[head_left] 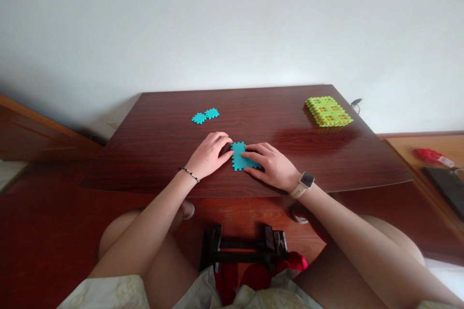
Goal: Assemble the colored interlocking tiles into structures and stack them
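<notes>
On the dark wooden table, a joined strip of teal interlocking plastic tiles lies flat between my hands. My left hand grips its left edge with the fingertips. My right hand comes from the other side, with its fingers lying over the strip and partly hiding it. Farther up the table, a linked pair of small teal tiles rests apart from both hands. A lime-green stack of square tiles sits near the far right corner.
A thin dark cable hangs by the table's far right corner. A lower wooden surface to the right holds a red packet and a dark flat device. A dark wooden stand and red cloth lie below the table edge, between my knees.
</notes>
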